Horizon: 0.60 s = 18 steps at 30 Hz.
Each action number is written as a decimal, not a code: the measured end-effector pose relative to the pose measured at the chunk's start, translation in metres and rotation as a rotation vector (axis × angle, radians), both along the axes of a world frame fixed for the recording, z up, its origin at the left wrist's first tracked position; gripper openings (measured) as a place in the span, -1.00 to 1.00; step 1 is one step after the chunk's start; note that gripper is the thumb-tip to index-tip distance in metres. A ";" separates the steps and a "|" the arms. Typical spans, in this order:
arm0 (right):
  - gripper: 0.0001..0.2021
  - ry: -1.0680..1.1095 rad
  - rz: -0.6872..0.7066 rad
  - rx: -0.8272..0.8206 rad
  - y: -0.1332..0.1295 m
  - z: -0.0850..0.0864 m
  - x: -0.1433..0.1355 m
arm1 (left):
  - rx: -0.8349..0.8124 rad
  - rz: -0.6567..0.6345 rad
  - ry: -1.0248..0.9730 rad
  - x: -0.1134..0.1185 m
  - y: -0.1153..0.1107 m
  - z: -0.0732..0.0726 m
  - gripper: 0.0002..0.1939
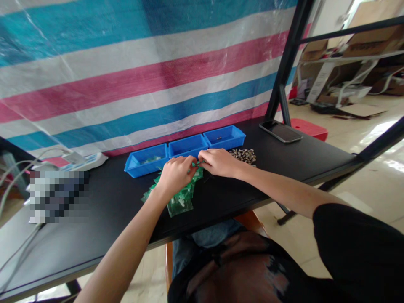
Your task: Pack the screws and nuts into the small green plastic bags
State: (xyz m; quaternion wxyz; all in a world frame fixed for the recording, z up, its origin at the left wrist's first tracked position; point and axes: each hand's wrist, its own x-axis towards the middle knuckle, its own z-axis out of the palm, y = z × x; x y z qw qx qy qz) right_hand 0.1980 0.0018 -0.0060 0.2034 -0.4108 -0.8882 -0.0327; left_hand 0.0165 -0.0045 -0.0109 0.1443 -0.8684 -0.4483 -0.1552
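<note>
My left hand (177,173) and my right hand (217,162) meet over the black table, fingertips nearly touching. Both are closed in a pinch on a small green plastic bag (198,164), mostly hidden by the fingers. Under and beside my left hand lies a pile of green plastic bags (179,205), some with pale small pieces inside. Just beyond my right hand is a heap of small metal parts (246,156). Behind the hands, three blue trays stand in a row: the left tray (132,168) holds some clear or pale pieces, the middle tray (186,143), and the right tray (238,136) with a few tiny parts.
A phone (280,131) lies at the table's right back. On the left are a white power strip (94,161), cables and a blurred-out object (58,195). A striped plastic sheet (158,80) hangs behind the table (277,164). A black metal post (285,63) rises at the right.
</note>
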 end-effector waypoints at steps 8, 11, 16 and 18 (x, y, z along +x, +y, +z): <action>-0.92 -0.026 0.007 0.028 0.000 0.000 -0.001 | -0.007 -0.008 -0.013 0.001 0.000 0.001 -0.81; -0.90 -0.055 0.016 0.036 0.001 -0.001 0.000 | -0.026 -0.025 -0.011 0.000 0.000 0.001 -0.80; -0.88 -0.097 0.023 0.046 0.001 -0.002 0.000 | -0.040 -0.051 0.029 -0.001 0.000 0.001 -0.80; -0.88 -0.115 0.023 0.052 0.001 -0.003 0.000 | -0.040 -0.051 0.047 -0.001 0.000 0.001 -0.80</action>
